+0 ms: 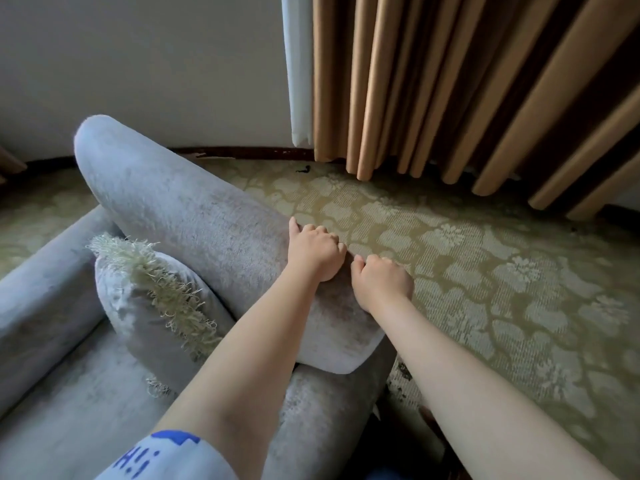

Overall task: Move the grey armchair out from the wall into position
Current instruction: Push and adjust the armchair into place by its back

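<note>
Head view: a person leans over a grey armchair (180, 209), both hands on the top of its backrest. The left hand (313, 249) and right hand (381, 282) sit side by side, nearly touching, with fingers curled over the far edge. The fingertips are hidden behind the padding, so both appear to be gripping it. The backrest runs from under the hands up and away to their left. A fringed cushion (152, 306) leans against its inner face, left of the left forearm. Patterned carpet (485, 271) spreads beyond and to the right of the hands, and a strip of it shows between the backrest and the wall (138, 64). Tan curtain (450, 81) hangs to the floor beyond the right hand. A white sleeve (166, 459) with blue print covers the left upper arm.
</note>
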Demonstrator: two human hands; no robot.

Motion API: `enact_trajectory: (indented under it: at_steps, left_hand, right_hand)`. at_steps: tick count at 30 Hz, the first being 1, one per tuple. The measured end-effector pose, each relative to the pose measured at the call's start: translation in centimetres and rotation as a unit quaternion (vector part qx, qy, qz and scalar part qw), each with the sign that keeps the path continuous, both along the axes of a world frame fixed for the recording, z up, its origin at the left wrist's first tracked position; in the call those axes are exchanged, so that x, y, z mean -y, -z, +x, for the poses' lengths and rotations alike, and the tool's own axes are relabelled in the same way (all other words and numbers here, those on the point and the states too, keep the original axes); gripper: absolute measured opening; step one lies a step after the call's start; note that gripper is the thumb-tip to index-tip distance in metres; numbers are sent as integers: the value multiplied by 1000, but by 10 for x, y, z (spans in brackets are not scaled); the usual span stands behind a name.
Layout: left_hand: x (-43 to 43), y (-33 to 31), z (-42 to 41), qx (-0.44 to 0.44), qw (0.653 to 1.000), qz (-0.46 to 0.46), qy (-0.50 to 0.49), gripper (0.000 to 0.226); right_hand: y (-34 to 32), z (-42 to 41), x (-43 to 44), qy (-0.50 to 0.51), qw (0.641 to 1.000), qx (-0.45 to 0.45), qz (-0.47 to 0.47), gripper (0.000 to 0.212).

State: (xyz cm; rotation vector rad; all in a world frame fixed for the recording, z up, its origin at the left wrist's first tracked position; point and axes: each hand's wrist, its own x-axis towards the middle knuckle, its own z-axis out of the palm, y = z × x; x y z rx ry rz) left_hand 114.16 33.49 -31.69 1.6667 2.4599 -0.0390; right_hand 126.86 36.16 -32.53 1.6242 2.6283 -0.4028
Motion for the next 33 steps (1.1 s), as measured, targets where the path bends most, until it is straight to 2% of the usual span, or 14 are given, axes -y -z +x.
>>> enact_trajectory:
  at_steps: [6, 8, 10, 12, 13, 14, 15, 18, 19, 20, 24, 30, 33]
  left_hand:
    - [-8, -5, -4, 18, 999, 8, -37, 46]
    - [-17, -8, -7, 62, 988, 76, -115, 35]
    - [-26, -12, -15, 79, 964, 140, -212, 19]
    - [-36, -8, -30, 25, 951, 145, -270, 16]
    - [-43, -5, -42, -5, 944, 121, -307, 26]
    - [-48, -4, -57, -19, 926, 89, -367, 42]
    - [-52, -6, -71, -3, 890, 60, -453, 60]
    - [-57, -12, -103, 100, 723, 71, -680, 104]
    - [-59, -12, -108, 112, 685, 82, -715, 112]
    - [-60, -12, -110, 113, 662, 87, -736, 118]
    - [-64, -7, -114, 108, 619, 96, -772, 119]
    - [-57, -2, -135, 102, 556, 96, -819, 75]
    - [-55, -5, -155, 118, 516, 65, -846, 69]
  right_hand:
    - [-8, 14, -23, -109, 993, 9, -44, 56]
    - [-10, 15, -42, -152, 985, 8, -83, 54]
    - [-14, 2, -67, -226, 966, 56, -116, 53]
    - [-20, -26, -95, -307, 940, 103, -105, 51]
    - [-24, -44, -109, -334, 933, 98, -95, 50]
    - [-28, -66, -124, -354, 927, 82, -89, 50]
    - [-32, -88, -138, -373, 921, 68, -83, 50]
    - [-42, -144, -168, -456, 887, 51, -53, 49]
    - [-47, -158, -173, -484, 872, 49, -46, 47]
    - [-51, -170, -175, -512, 857, 46, -39, 46]
    - [-65, -222, -165, -610, 792, 26, -25, 45]
    - [-72, -294, -114, -717, 696, -41, -3, 43]
    - [-72, -327, -94, -750, 660, -53, 5, 42]
